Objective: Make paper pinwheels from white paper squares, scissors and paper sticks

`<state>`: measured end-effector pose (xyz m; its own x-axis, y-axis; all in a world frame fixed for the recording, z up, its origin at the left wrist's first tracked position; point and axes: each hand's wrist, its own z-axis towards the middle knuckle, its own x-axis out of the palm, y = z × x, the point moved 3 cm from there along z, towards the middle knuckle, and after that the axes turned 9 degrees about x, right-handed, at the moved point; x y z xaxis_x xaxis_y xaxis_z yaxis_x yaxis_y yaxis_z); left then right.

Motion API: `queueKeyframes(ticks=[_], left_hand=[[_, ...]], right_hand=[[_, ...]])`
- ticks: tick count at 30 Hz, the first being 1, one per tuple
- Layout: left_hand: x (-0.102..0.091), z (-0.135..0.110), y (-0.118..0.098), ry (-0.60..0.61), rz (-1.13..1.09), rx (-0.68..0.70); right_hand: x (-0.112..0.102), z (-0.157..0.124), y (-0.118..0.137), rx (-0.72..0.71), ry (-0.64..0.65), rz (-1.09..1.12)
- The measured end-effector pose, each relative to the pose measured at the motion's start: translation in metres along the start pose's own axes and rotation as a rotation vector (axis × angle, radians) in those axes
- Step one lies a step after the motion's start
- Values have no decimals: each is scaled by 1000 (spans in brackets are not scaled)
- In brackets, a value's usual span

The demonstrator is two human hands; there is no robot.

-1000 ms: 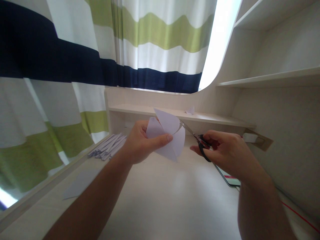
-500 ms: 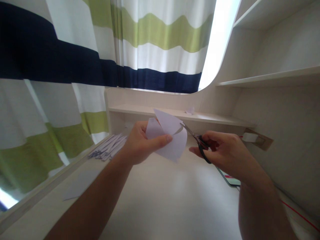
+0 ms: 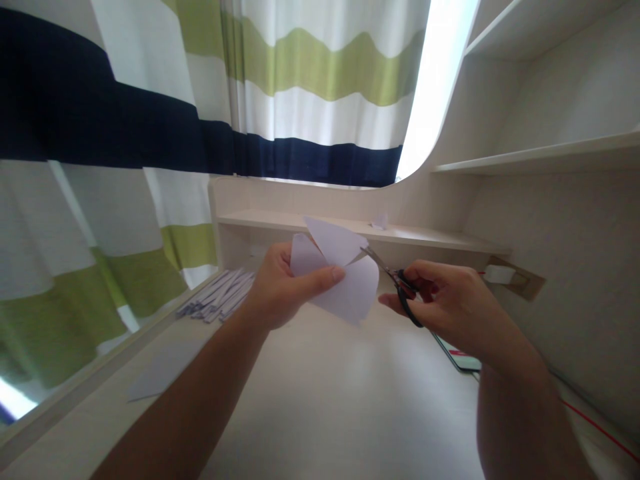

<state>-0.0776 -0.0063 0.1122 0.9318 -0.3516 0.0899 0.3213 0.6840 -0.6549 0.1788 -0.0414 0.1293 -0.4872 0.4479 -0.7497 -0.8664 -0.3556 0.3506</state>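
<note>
My left hand [image 3: 285, 283] pinches a white sheet of paper [image 3: 350, 290] above the desk, its thumb pressed across the front. Slits split the sheet into flaps, and the upper one stands up to a point. Black-handled scissors [image 3: 404, 287] are held in my right hand [image 3: 445, 300], with fingers in the handle loops. Their blade tips touch the paper at the right edge of the upper flap, close to the slit. How far the blades are apart is hard to make out.
Several narrow paper strips [image 3: 217, 297] lie in a pile at the desk's back left. A flat white sheet [image 3: 163, 370] rests nearer, partly behind my left forearm. A phone or tablet [image 3: 457, 357] lies by my right wrist. A small paper piece [image 3: 380, 221] sits on the back shelf [image 3: 290, 219].
The slit beside the scissors has spread a little, and the lower right flap has swung slightly outward to the right. Both hands stay nearly in place.
</note>
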Motion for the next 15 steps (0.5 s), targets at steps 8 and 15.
queueKeyframes(ticks=[8, 15], left_hand=[[1, -1, -2, -11, 22, -19], [1, -3, -1, 21, 7, -2]], right_hand=[[1, 1, -2, 27, 4, 30], [2, 2, -4, 51, 29, 72]])
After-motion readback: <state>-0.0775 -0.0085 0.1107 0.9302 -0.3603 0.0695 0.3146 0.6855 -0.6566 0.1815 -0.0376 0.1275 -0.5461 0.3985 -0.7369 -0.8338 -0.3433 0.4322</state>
